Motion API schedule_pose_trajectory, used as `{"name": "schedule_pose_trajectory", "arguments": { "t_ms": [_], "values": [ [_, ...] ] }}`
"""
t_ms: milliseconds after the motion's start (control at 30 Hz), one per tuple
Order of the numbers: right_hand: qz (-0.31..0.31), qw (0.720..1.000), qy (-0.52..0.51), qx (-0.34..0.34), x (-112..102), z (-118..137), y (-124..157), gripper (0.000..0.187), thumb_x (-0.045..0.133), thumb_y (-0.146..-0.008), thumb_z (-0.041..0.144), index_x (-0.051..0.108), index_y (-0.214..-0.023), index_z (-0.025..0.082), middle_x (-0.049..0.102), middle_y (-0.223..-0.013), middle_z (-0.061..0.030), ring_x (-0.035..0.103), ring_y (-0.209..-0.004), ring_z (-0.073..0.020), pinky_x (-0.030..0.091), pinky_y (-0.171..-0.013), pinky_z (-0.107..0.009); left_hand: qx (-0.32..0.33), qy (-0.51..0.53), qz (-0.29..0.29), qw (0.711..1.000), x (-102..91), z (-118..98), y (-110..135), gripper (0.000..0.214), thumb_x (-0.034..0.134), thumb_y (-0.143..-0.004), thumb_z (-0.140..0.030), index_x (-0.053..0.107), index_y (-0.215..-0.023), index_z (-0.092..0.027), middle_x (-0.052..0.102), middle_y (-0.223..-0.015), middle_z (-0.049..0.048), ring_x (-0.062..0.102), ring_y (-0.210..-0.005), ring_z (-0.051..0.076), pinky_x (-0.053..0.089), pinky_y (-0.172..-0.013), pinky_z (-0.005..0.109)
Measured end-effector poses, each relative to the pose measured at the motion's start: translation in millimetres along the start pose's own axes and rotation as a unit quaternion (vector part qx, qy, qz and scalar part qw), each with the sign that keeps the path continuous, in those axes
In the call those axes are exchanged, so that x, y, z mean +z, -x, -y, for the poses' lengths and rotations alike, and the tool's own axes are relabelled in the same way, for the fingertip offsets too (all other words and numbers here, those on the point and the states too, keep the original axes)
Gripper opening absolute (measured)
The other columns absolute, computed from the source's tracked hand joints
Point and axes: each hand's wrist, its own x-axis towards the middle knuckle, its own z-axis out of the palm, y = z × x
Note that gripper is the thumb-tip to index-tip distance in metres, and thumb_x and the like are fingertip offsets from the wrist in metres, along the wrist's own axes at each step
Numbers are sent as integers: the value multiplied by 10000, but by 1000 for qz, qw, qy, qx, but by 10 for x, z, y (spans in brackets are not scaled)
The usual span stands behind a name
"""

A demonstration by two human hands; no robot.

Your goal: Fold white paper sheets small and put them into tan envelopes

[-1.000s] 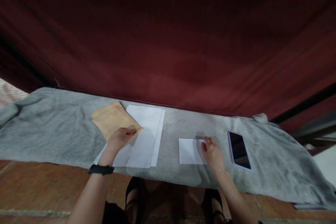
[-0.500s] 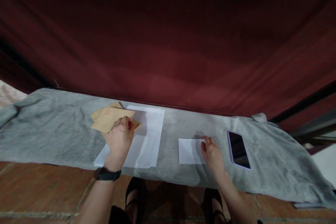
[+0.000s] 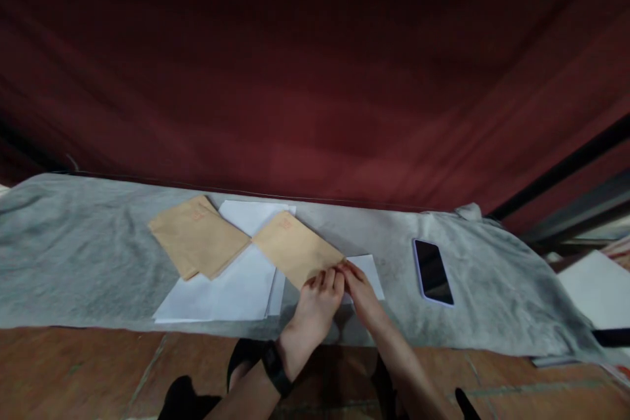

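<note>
Envelope [image 3: 295, 248] looks light and floppy, I judge, so a corner suits. My left hand [image 3: 315, 298] pinches the corner nearest it. My right hand [image 3: 363, 292] touches just beside, and I cannot tell its grip.

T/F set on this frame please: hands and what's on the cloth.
1. Left hand and right hand meet at a corner of one envelope. True.
2. The phone lies left of that envelope. False: it lies to the right, screen dark.
3. A stack of brown envelopes overlaps the white sheets. True.
4. The left wrist is bare. False: it wears a dark band.
5. The cloth is red. False: it is grey.
</note>
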Motion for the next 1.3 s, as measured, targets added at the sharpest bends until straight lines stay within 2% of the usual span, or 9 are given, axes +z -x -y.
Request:
{"name": "schedule_pose_trajectory", "arguments": {
  "t_ms": [167, 267, 333, 400, 500, 600, 833, 1000, 1300],
  "values": [
    [24, 996, -64, 52, -78, 5, -53, 250, 636, -765, 458, 695, -815, 221, 691, -730, -2, 616, -686, -173, 480, -619, -264, 28, 35, -5, 999, 108, -78, -25, 247, 482, -921, -70, 664, -1032, -195, 702, -987, 106, 694, -938, 254, 565, -823, 406],
    [14, 999, -31, 38, -229, 65, -79, 217, 655, -720, 421, 684, -830, 236, 698, -756, 8, 600, -667, -163, 479, -605, -259, 67, 88, -50, 993, 122, 57, -98, 264, 547, -956, -258, 623, -1207, -226, 668, -1239, 113, 605, -1215, 284, 458, -1067, 491],
    [24, 999, -7, 43, -345, 109, -84, 233, 660, -714, 422, 679, -862, 243, 710, -803, 7, 617, -691, -172, 499, -620, -271, 61, 105, -65, 991, 135, 221, -155, 707, 692, -861, -452, 421, -1472, -220, 434, -1554, 157, 338, -1477, 350, 275, -1195, 587],
    [51, 997, 12, 51, -450, 149, -72, 255, 654, -738, 437, 674, -901, 242, 709, -823, 8, 630, -704, -177, 507, -622, -278, 61, 106, -34, 992, 154, 397, -201, 1087, 777, -728, -596, 216, -1584, -229, 176, -1676, 186, 121, -1550, 389, 146, -1216, 642],
    [87, 994, 36, 53, -568, 199, -35, 261, 655, -761, 438, 673, -916, 229, 699, -790, 17, 631, -691, -171, 500, -617, -270, 92, 104, 40, 989, 180, 572, -235, 1249, 806, -646, -647, 103, -1611, -279, 54, -1696, 184, 43, -1561, 380, 61, -1215, 654],
    [103, 993, 41, 41, -659, 244, -7, 246, 660, -767, 400, 698, -930, 219, 708, -768, 19, 637, -703, -169, 496, -629, -260, 119, 101, 70, 985, 189, 582, -235, 1289, 823, -635, -621, 48, -1614, -301, 63, -1697, 178, 44, -1563, 365, 24, -1213, 652],
    [45, 998, 32, 12, -823, 292, -17, 312, 725, -745, 459, 730, -929, 208, 757, -848, -8, 683, -809, -202, 536, -781, -323, 129, 88, 33, 987, 111, 409, -247, 1199, 817, -704, -490, 62, -1617, -305, 237, -1661, 170, 173, -1546, 360, 24, -1228, 630],
    [113, 992, 39, 51, -846, 264, 45, 319, 770, -721, 479, 756, -911, 223, 748, -755, -8, 707, -768, -231, 567, -741, -363, 140, 78, 19, 987, 47, 316, -261, 1145, 782, -739, -432, 62, -1619, -299, 232, -1662, 157, 168, -1548, 348, 9, -1236, 616],
    [73, 994, 78, 25, -954, 189, 60, 329, 713, -750, 450, 716, -979, 213, 729, -763, -20, 701, -753, -239, 562, -707, -367, 107, 77, 47, 990, 183, 341, -265, 1149, 770, -737, -482, 54, -1618, -305, 212, -1667, 184, 196, -1538, 368, 48, -1218, 635]
  ]
}}
